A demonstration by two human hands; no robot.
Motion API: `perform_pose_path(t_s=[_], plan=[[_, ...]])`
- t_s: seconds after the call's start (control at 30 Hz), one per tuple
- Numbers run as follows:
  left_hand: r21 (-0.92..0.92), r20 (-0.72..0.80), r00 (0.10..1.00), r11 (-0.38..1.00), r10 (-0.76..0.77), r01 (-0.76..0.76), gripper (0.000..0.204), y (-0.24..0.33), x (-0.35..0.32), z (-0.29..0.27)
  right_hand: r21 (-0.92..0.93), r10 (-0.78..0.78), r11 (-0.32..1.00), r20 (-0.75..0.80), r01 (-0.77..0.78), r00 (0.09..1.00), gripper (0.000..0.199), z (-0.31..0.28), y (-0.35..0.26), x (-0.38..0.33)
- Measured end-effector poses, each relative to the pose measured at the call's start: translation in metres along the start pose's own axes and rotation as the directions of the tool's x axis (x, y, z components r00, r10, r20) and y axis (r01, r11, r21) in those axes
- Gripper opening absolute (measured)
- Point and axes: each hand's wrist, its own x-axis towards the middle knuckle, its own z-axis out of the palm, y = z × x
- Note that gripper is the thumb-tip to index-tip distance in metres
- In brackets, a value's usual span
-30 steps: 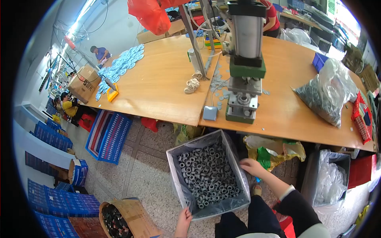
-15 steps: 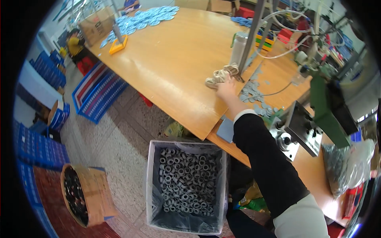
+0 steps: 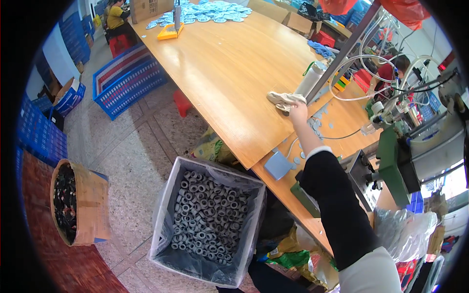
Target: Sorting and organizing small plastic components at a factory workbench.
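My right hand (image 3: 298, 115) reaches across the wooden table (image 3: 229, 93) from the lower right, its fingers closed on the near end of some cream cloth work gloves (image 3: 283, 98). The gloves are folded together, their far end pointing left over the table top. Just behind them stands a pale metal flask (image 3: 311, 78) with a green strap, close to a grey upright post (image 3: 342, 46). Small grey discs (image 3: 315, 128) lie scattered to the right of the hand. My left hand is out of view.
A lined bin of grey rings (image 3: 207, 219) stands below the table edge. A blue-grey block (image 3: 278, 165) and a green and metal press (image 3: 391, 166) sit near my forearm. Blue discs (image 3: 210, 10) are heaped far off. Blue crates (image 3: 129, 83) and a carton (image 3: 88, 205) stand left.
The whole view has shifted and tilted. My right hand stays on the gloves, which look flatter and more stretched out than the bunched shape before.
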Motion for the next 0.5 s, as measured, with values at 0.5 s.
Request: perform_pose_path(t_s=[0.5], plan=[[0.485,0.418,0.904,0.819,0.091,-0.306,0.026,0.162,0.009,-0.100,-0.243,0.472,0.882,0.462,-0.405,0.751,0.030,-0.338,0.020,-0.566]])
